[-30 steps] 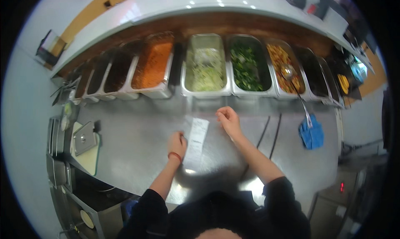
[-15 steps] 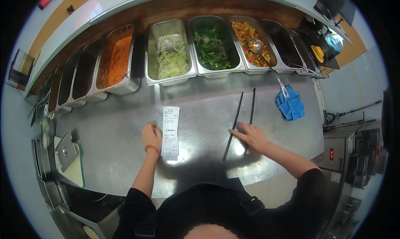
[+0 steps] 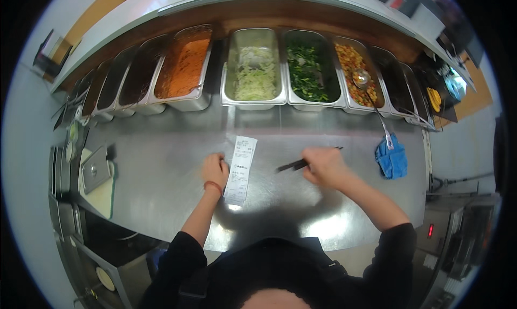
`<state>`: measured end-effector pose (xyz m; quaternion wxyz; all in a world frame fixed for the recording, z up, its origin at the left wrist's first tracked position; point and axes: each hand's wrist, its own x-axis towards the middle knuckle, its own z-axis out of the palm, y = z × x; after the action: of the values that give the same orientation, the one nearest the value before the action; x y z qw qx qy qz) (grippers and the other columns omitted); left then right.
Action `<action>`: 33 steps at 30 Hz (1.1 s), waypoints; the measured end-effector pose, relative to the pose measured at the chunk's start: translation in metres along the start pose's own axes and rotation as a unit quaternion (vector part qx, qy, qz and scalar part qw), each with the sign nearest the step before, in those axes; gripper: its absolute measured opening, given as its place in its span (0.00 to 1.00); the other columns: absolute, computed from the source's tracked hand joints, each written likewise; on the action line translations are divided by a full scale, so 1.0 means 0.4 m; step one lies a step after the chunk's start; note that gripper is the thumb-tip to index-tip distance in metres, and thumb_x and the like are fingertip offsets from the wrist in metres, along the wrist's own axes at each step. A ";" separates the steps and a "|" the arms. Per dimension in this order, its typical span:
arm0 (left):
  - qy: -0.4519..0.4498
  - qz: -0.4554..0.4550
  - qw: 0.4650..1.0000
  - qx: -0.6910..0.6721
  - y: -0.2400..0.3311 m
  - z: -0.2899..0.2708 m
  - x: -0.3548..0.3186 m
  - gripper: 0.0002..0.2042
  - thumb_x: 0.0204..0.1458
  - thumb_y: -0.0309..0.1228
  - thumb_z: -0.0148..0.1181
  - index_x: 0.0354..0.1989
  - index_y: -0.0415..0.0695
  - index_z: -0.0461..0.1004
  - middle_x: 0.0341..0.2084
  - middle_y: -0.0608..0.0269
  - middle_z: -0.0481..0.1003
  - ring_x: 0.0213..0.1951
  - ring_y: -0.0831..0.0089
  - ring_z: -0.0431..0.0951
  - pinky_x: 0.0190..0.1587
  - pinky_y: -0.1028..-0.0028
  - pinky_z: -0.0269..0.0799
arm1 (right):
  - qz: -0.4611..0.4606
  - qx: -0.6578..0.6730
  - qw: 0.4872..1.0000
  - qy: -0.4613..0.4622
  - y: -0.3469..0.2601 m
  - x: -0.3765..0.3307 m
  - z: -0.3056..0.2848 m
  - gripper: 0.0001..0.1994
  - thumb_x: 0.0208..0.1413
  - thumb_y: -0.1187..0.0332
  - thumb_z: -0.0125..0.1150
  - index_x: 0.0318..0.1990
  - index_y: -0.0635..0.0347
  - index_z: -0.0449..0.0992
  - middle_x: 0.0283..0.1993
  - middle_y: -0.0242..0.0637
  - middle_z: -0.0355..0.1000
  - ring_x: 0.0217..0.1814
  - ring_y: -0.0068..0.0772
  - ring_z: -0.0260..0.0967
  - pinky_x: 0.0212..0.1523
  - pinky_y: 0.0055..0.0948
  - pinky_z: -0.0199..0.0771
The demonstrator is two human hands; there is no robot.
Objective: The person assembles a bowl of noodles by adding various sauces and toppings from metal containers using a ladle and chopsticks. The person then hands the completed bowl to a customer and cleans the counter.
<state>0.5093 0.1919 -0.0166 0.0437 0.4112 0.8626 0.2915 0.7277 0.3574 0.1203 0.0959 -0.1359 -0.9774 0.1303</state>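
My right hand [image 3: 325,166] is closed around a pair of black chopsticks [image 3: 291,165], held a little above the steel counter [image 3: 156,169]. Their ends stick out on both sides of the fist. My left hand [image 3: 216,171], with a reddish band on its wrist, rests loosely curled on the counter and shows nothing in it. Close to its right side lies a long white printed receipt [image 3: 242,166], slightly slanted.
Steel pans line the back: orange-red sauce [image 3: 184,67], shredded pale cabbage [image 3: 254,75], chopped greens [image 3: 307,72], and diced mixed vegetables [image 3: 350,61] with a ladle [image 3: 362,78]. Its handle reaches a blue cloth [image 3: 392,157] at right. A steel lid [image 3: 97,170] sits on a board [image 3: 105,201] at left.
My right hand has picked up the two chopsticks from the counter and closed on them. My left hand stays beside the receipt. The whole view has shifted, so the pans sit further right.
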 end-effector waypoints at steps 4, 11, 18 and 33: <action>0.005 0.005 1.000 -0.017 0.000 -0.001 0.001 0.05 0.36 0.25 0.44 0.24 0.43 0.64 0.22 0.59 0.65 0.29 0.63 0.65 0.31 0.69 0.60 | 0.114 0.194 0.950 0.217 0.011 0.058 -0.115 0.03 0.39 0.74 0.48 0.20 0.59 0.61 0.14 0.35 0.62 0.15 0.34 0.60 0.16 0.24 0.58; 0.006 0.006 1.000 -0.010 0.002 -0.004 0.000 0.05 0.35 0.25 0.44 0.23 0.43 0.63 0.22 0.58 0.65 0.28 0.63 0.65 0.30 0.69 0.60 | 0.120 0.212 0.953 0.180 0.069 0.088 -0.094 0.08 0.42 0.72 0.46 0.16 0.65 0.65 0.14 0.40 0.61 0.16 0.33 0.59 0.19 0.25 0.57; 0.020 0.020 0.999 -0.014 -0.009 0.004 -0.001 0.05 0.35 0.24 0.44 0.23 0.43 0.64 0.23 0.58 0.65 0.29 0.61 0.65 0.31 0.68 0.61 | 0.283 0.360 0.885 0.090 0.072 0.102 -0.165 0.10 0.45 0.69 0.44 0.19 0.66 0.67 0.10 0.30 0.59 0.10 0.16 0.58 0.10 0.14 0.56; 0.036 0.018 0.999 -0.030 -0.015 0.013 -0.001 0.05 0.35 0.24 0.45 0.23 0.44 0.64 0.21 0.59 0.65 0.27 0.63 0.65 0.29 0.69 0.60 | 0.213 0.635 0.693 0.265 0.116 0.402 0.066 0.11 0.49 0.66 0.41 0.33 0.66 0.64 0.29 0.39 0.65 0.29 0.27 0.67 0.24 0.17 0.68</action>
<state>0.5072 0.1911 -0.0242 0.0198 0.4149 0.8469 0.3321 0.5811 0.4413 0.1065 0.3843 -0.2762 -0.5407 0.6955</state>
